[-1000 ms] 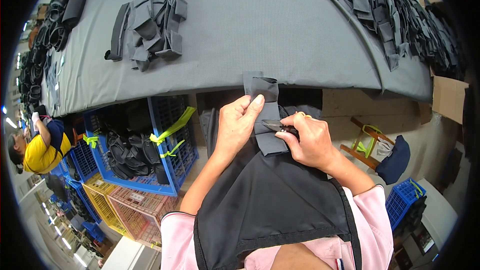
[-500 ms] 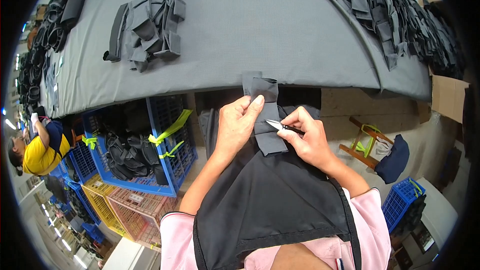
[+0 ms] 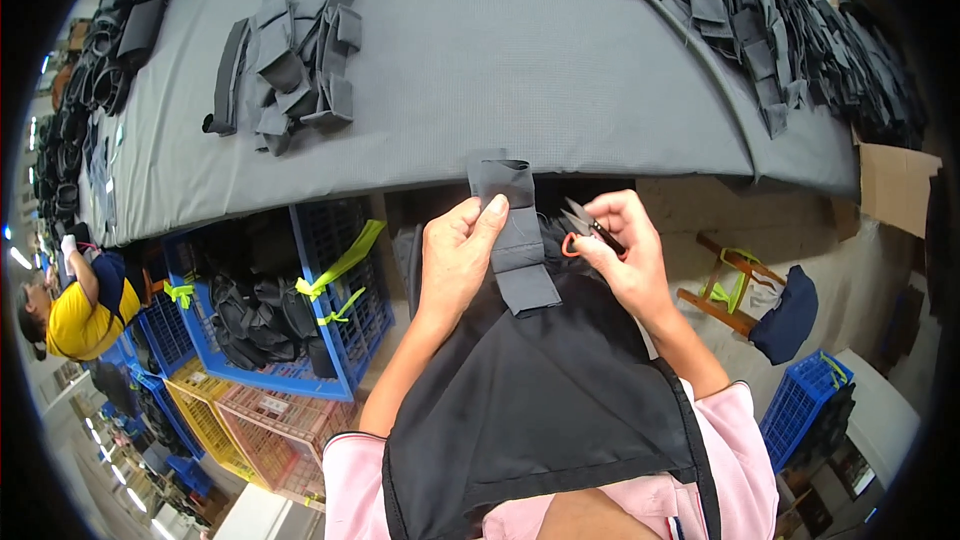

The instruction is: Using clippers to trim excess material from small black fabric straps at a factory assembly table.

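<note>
Between thumb and fingers, my left hand point(image 3: 458, 252) pinches a dark grey fabric strip point(image 3: 520, 240) that hangs down over my black apron. A seam crosses the strip below my thumb, and a loose thread stands out near its right edge. Just right of the strip, my right hand point(image 3: 630, 250) grips small thread snips point(image 3: 592, 226) with dark blades and an orange finger loop. The blades are parted, point up and left, and stay clear of the fabric. On the grey-covered table ahead lies a loose pile of similar strips point(image 3: 290, 65).
More dark strips heap up at the table's point(image 3: 480, 60) far right. Blue crates point(image 3: 345, 380) with black pieces stand at the left, beside a pink crate point(image 3: 270, 430). A wooden stool point(image 3: 735, 290) is to the right. A person in yellow point(image 3: 85, 300) is at far left.
My right hand has drawn the snips up and away from the strip, and their blades have spread. My left hand has shifted slightly left with the strip.
</note>
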Action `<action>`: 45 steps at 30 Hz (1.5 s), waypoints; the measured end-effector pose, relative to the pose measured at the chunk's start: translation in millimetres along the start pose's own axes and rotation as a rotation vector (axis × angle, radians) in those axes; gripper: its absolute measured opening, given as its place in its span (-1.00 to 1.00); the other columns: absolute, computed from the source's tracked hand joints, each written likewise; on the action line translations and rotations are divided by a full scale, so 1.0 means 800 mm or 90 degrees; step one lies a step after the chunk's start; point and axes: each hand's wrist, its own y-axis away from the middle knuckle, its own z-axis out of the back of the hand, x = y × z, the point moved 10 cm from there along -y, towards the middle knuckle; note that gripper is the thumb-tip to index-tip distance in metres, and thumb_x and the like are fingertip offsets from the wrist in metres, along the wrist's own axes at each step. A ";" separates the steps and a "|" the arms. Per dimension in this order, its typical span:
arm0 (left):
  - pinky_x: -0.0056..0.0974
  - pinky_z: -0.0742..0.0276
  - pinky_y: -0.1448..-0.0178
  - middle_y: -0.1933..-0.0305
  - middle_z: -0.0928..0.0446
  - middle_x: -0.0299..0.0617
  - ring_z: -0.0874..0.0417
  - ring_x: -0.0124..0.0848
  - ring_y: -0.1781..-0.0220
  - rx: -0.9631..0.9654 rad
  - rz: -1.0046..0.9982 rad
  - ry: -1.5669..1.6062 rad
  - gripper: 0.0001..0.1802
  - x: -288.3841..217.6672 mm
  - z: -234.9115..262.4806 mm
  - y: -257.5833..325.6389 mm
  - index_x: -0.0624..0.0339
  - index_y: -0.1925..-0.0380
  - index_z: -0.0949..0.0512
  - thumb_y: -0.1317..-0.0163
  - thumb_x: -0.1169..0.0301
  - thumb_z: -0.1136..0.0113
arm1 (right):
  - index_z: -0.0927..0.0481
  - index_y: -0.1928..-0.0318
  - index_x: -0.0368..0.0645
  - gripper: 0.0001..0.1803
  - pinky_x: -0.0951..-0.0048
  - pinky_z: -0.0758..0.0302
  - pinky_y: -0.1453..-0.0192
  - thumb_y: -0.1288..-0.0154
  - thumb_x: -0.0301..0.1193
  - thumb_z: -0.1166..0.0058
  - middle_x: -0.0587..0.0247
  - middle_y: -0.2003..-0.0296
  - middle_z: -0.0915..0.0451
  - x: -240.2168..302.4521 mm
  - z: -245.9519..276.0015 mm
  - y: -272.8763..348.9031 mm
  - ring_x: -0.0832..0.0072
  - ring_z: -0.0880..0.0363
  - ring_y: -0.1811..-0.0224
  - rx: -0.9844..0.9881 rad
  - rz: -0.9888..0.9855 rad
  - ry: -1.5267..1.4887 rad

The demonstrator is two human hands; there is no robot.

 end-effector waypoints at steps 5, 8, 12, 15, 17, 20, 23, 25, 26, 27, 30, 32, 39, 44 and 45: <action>-0.44 0.02 0.51 0.63 -0.11 -0.52 -0.05 -0.69 0.52 0.026 -0.004 0.039 -0.55 -0.012 -0.017 0.000 0.14 0.69 -0.20 -0.30 0.27 -0.13 | -0.41 0.26 -0.18 -0.75 0.71 -0.17 0.41 -0.17 -0.37 -0.20 0.48 0.46 -0.40 -0.035 -0.030 -0.014 0.79 -0.24 0.49 0.107 -0.125 -0.049; -0.48 -0.02 0.48 0.61 -0.18 -0.53 -0.10 -0.70 0.51 0.015 0.015 0.035 -0.61 0.003 -0.004 -0.002 0.18 0.66 -0.33 -0.31 0.28 -0.13 | -0.39 0.41 -0.20 -0.83 0.65 -0.10 0.52 -0.18 -0.46 -0.14 0.44 0.55 -0.36 -0.008 -0.026 -0.015 0.76 -0.18 0.57 0.118 -0.074 -0.236; -0.54 -0.08 0.40 0.53 -0.32 -0.54 -0.17 -0.73 0.46 0.018 0.016 0.115 -0.72 -0.007 0.001 -0.004 0.24 0.51 -0.51 -0.32 0.28 -0.12 | -0.41 0.46 -0.24 -0.88 0.62 -0.10 0.60 -0.16 -0.55 -0.09 0.40 0.56 -0.41 0.006 -0.005 -0.008 0.75 -0.16 0.66 0.200 -0.035 -0.434; -0.54 -0.07 0.43 0.55 -0.30 -0.54 -0.16 -0.73 0.48 0.030 0.010 0.095 -0.70 -0.024 -0.012 -0.005 0.20 0.56 -0.47 -0.32 0.28 -0.12 | -0.54 0.32 -0.30 -0.89 0.59 -0.44 0.39 -0.12 -0.59 -0.18 0.35 0.44 -0.58 0.017 0.011 -0.010 0.65 -0.52 0.44 0.050 0.069 0.034; -0.53 -0.06 0.44 0.56 -0.28 -0.54 -0.14 -0.73 0.49 0.026 0.017 0.084 -0.68 -0.014 -0.008 -0.007 0.18 0.59 -0.44 -0.32 0.28 -0.12 | -0.57 0.26 -0.25 -0.79 0.57 -0.45 0.38 -0.03 -0.59 -0.26 0.31 0.40 -0.60 0.060 -0.020 0.004 0.62 -0.56 0.42 0.073 0.201 0.157; -0.51 -0.02 0.47 0.58 -0.23 -0.55 -0.10 -0.72 0.51 0.034 0.028 0.087 -0.64 -0.005 -0.012 -0.006 0.14 0.64 -0.38 -0.32 0.28 -0.13 | -0.56 0.27 -0.22 -0.76 0.56 -0.44 0.44 0.02 -0.62 -0.25 0.26 0.43 -0.59 0.057 -0.052 -0.005 0.56 -0.56 0.50 0.108 0.212 0.222; -0.49 0.00 0.48 0.59 -0.21 -0.56 -0.08 -0.72 0.51 0.028 0.046 0.126 -0.62 -0.010 -0.017 -0.003 0.12 0.66 -0.34 -0.31 0.27 -0.13 | -0.52 0.32 -0.24 -0.83 0.56 -0.42 0.47 -0.04 -0.65 -0.17 0.27 0.50 -0.55 0.049 -0.060 -0.008 0.59 -0.54 0.53 0.130 0.244 0.303; -0.49 0.00 0.48 0.59 -0.21 -0.56 -0.08 -0.72 0.51 0.024 0.060 0.151 -0.62 -0.011 -0.015 -0.004 0.12 0.66 -0.34 -0.31 0.27 -0.13 | -0.51 0.33 -0.26 -0.87 0.55 -0.43 0.47 -0.08 -0.63 -0.16 0.29 0.50 -0.56 0.044 -0.040 -0.011 0.63 -0.54 0.50 0.059 0.192 0.154; -0.51 -0.06 0.44 0.56 -0.26 -0.55 -0.13 -0.72 0.48 0.033 0.039 0.127 -0.65 -0.016 -0.013 -0.005 0.14 0.63 -0.39 -0.32 0.27 -0.12 | -0.50 0.36 -0.26 -0.92 0.56 -0.43 0.47 -0.13 -0.61 -0.13 0.35 0.48 -0.57 0.020 -0.029 -0.014 0.68 -0.52 0.47 0.042 0.089 -0.017; -0.53 -0.11 0.40 0.53 -0.32 -0.54 -0.18 -0.73 0.46 0.042 0.019 0.104 -0.67 -0.020 -0.013 -0.007 0.16 0.60 -0.45 -0.32 0.27 -0.12 | -0.49 0.40 -0.28 -0.95 0.61 -0.39 0.49 -0.17 -0.62 -0.09 0.33 0.48 -0.56 0.022 -0.010 -0.012 0.68 -0.49 0.50 -0.004 0.131 -0.012; -0.55 -0.28 0.27 0.39 -0.48 -0.45 -0.37 -0.69 0.39 0.033 0.037 0.192 -0.74 -0.039 -0.017 0.005 0.23 0.40 -0.55 -0.34 0.26 -0.08 | -0.47 0.44 -0.32 -0.92 0.67 -0.20 0.57 -0.20 -0.60 -0.05 0.33 0.55 -0.47 0.036 0.013 0.001 0.73 -0.28 0.63 -0.004 0.101 -0.282; -0.50 -0.36 0.23 0.32 -0.52 -0.38 -0.44 -0.62 0.36 0.078 0.055 0.258 -0.72 -0.042 -0.023 0.001 0.26 0.29 -0.54 -0.34 0.23 -0.07 | -0.47 0.45 -0.33 -0.87 0.67 -0.06 0.61 -0.25 -0.56 0.00 0.39 0.59 -0.41 0.037 0.014 0.005 0.77 -0.11 0.68 0.075 0.061 -0.429; -0.29 -0.34 0.40 0.63 -0.30 -0.34 -0.34 -0.44 0.56 0.165 0.210 0.466 -0.59 -0.003 -0.039 -0.010 0.12 0.46 -0.41 -0.30 0.00 -0.02 | -0.52 0.36 -0.26 -0.78 0.66 -0.13 0.63 -0.37 -0.37 0.05 0.44 0.67 -0.41 0.008 -0.016 -0.010 0.76 -0.19 0.73 0.116 -0.054 -0.105; -0.36 -0.29 0.40 0.49 -0.38 -0.43 -0.33 -0.53 0.50 -0.048 -0.030 -0.082 -0.74 -0.076 0.060 -0.049 0.12 0.34 -0.53 -0.36 0.19 0.00 | -0.51 0.17 -0.24 -0.75 0.66 -0.33 0.57 -0.44 -0.30 0.12 0.30 0.63 -0.55 -0.011 0.022 -0.041 0.70 -0.35 0.71 -0.020 -0.029 -0.059; -0.35 -0.35 0.30 0.49 -0.39 -0.42 -0.37 -0.53 0.44 -0.103 -0.048 0.065 -0.76 -0.107 0.083 -0.051 0.15 0.36 -0.53 -0.35 0.24 0.00 | -0.51 0.16 -0.24 -0.75 0.66 -0.34 0.56 -0.44 -0.30 0.12 0.30 0.61 -0.56 0.001 0.029 -0.046 0.69 -0.36 0.71 -0.046 0.009 -0.059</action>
